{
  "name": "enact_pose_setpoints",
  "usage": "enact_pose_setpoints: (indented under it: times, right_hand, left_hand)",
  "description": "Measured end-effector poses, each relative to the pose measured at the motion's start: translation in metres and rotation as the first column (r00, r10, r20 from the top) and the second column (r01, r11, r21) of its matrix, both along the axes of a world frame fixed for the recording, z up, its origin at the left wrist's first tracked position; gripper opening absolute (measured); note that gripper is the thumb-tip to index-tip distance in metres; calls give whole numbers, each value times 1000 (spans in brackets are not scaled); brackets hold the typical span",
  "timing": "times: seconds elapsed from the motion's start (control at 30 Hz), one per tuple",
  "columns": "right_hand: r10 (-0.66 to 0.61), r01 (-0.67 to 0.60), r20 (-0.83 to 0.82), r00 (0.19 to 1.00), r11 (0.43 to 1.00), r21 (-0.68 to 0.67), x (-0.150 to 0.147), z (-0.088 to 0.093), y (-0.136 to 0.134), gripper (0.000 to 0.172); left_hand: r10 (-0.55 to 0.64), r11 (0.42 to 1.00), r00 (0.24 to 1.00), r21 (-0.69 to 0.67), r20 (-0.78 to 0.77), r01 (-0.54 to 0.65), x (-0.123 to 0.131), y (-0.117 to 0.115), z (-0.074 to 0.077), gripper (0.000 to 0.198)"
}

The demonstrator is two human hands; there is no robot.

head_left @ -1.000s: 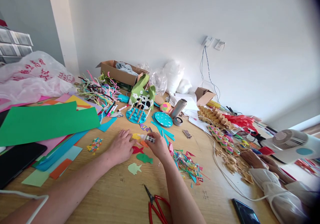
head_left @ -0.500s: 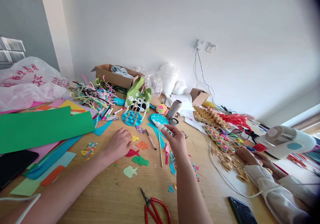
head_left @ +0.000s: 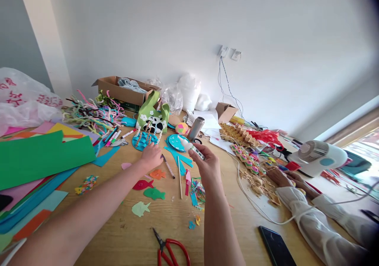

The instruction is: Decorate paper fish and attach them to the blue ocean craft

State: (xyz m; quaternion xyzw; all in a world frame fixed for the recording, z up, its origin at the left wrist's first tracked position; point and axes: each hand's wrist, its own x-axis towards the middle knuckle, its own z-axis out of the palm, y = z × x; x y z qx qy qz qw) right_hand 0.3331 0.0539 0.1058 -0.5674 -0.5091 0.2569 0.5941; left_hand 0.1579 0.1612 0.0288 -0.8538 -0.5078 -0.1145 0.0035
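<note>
My right hand (head_left: 207, 161) is closed around a small white glue bottle (head_left: 196, 152), its nozzle tilted up to the left, above the tabletop. Beside a blue disc with twisted pipe cleaners (head_left: 141, 140) is my left hand (head_left: 152, 156), low over the table, fingers curled together. Whatever is under those fingers is hidden. Paper fish lie near my left forearm: an orange fish (head_left: 157, 174), a red fish (head_left: 142, 184), a green fish (head_left: 154, 193) and a pale green fish (head_left: 140, 208). A pen (head_left: 168, 166) and a wooden stick (head_left: 180, 178) lie between my hands.
Red-handled pliers (head_left: 170, 250) lie in front, a phone (head_left: 276, 245) to their right. Green card sheets (head_left: 44, 155) are stacked at left. A metal flask (head_left: 196, 128) stands behind the glue. At right are another person's hands (head_left: 284, 178), a white fan (head_left: 319, 157) and a cable.
My left hand has moved forward from the yellow fish to where a purple fish lay, now covered. The glue stays in my right hand. The view has turned slightly right.
</note>
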Motion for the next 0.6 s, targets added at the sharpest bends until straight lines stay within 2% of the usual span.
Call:
enact_pose_setpoints:
  times: [0.2, 0.33, 0.43, 0.53, 0.57, 0.6]
  right_hand:
    - [10, -10, 4, 1000, 1000, 0, -2, 2, -2, 44]
    - [15, -15, 7, 1000, 1000, 8, -2, 1, -2, 43]
    - [15, -15, 7, 1000, 1000, 9, 0, 0, 0, 44]
    - [3, -3, -13, 1000, 1000, 12, 0, 2, -1, 44]
    - [-2, 2, -12, 1000, 1000, 17, -1, 4, -2, 44]
    - [-6, 6, -8, 1000, 1000, 24, -2, 6, -4, 43]
  left_hand:
    - [22, 1000, 999, 2, -26, -22, 21, 3, -1, 23]
    - [41, 999, 999, 13, -16, -41, 23, 2, -2, 27]
    - [62, 997, 998, 51, 15, -63, 14, -3, 6, 29]
    - [74, 993, 995, 86, 67, -80, -5, -11, 19, 26]
    - [83, 992, 991, 87, 101, -92, -13, -14, 24, 24]
    - [100, 993, 974, 47, 202, -112, -22, -18, 28, 21]
